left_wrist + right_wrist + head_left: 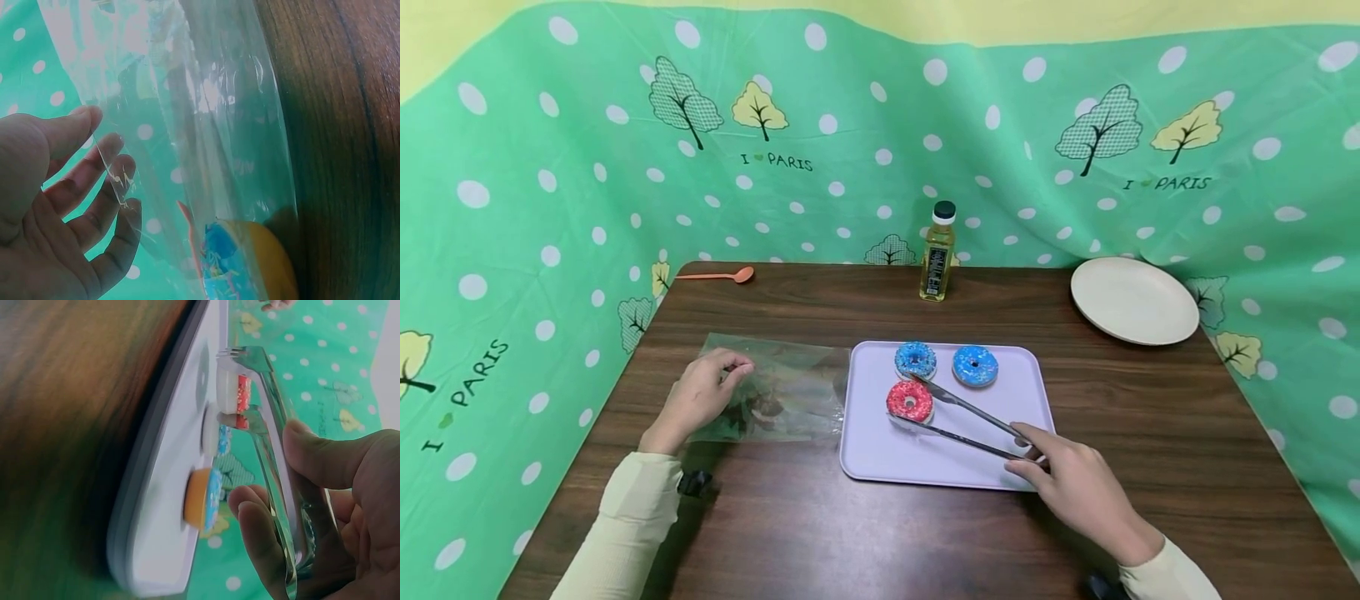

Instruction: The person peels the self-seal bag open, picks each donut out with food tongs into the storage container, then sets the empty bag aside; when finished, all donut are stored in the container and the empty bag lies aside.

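My left hand [703, 392] pinches the edge of a clear plastic bag [797, 392] between thumb and fingers, left of the tray. In my right hand [1082, 483] are metal tongs [970, 408], their arms on either side of a red-frosted donut [904, 392] with a white base. This donut appears slightly above the lilac tray [1000, 458]. Two blue-frosted donuts, one at the back [915, 350] and another on its right [975, 367], lie on the tray. In the left wrist view a blue donut [219, 240] shows through the bag; I cannot tell whether it is inside.
An oil bottle [936, 258] with a dark cap stands at the back of the wooden table [820, 533]. A white plate [1135, 300] lies at the back right, and an orange spoon [741, 275] at the back left. Patterned green cloth [850, 192] hangs behind the table.
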{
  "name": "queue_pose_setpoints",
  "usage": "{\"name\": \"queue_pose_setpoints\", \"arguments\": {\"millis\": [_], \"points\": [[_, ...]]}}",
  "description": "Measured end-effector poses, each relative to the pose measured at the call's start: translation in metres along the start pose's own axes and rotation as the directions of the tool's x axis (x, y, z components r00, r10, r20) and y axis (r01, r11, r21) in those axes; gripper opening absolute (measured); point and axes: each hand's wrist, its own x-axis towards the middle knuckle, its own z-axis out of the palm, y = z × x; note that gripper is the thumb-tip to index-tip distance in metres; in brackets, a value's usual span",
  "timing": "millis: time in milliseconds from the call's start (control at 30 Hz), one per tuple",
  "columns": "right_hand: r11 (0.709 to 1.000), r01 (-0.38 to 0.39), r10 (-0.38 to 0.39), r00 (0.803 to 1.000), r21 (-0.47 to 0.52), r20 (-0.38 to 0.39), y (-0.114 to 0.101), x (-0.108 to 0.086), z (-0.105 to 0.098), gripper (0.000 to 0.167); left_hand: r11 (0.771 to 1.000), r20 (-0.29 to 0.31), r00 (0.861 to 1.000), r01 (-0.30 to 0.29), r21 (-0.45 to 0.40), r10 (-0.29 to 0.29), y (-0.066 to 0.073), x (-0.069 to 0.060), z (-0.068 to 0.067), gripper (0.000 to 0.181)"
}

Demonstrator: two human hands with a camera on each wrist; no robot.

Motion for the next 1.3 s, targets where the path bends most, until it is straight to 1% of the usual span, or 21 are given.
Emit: {"name": "queue_pose_setpoints", "arguments": {"millis": [233,333,433,567,667,767,933,1100,1300], "points": [[0.999,-0.002,-0.001,0.998,-0.048,-0.061,0.013,-0.017,-0.012,0.045,1.0,-0.004,1.0,-0.005,-0.004,0.005,0.001,0.0,0.0,0.023],[0.997,-0.027,0.023,0.998,-0.068,-0.059,0.017,-0.023,-0.018,0.045,1.0,-0.007,1.0,-0.004,-0.005,0.004,0.001,0.0,0.0,0.023],[0.995,-0.064,0.061,0.997,-0.08,-0.044,0.02,-0.029,-0.023,0.044,1.0,-0.006,1.0,0.001,-0.004,-0.001,0.001,-0.001,0.001,0.024],[0.989,-0.128,0.129,0.992,-0.078,0.002,0.025,-0.036,-0.03,0.046,1.0,-0.003,1.0,0.006,-0.009,-0.006,0.002,0.0,0.0,0.024],[0.986,-0.151,0.153,0.988,-0.076,0.022,0.029,-0.04,-0.033,0.048,1.0,-0.003,1.0,0.004,-0.013,-0.004,0.002,0.0,0.0,0.024],[0.985,-0.157,0.16,0.987,-0.076,0.03,0.033,-0.043,-0.035,0.049,1.0,-0.003,1.0,0.001,-0.011,-0.001,0.002,0.0,0.0,0.023],[0.982,-0.167,0.174,0.982,-0.089,0.078,0.039,-0.045,-0.038,0.048,1.0,0.002,1.0,0.001,-0.002,-0.001,0.002,-0.001,-0.001,0.024],[0.98,-0.166,0.177,0.978,-0.106,0.108,0.046,-0.046,-0.043,0.048,1.0,0.0,1.0,0.009,-0.011,-0.009,0.002,0.0,-0.002,0.024],[0.978,-0.174,0.19,0.972,-0.118,0.138,0.05,-0.046,-0.048,0.049,1.0,0.008,1.0,0.003,-0.017,-0.003,0.0,0.0,-0.001,0.024]]}}
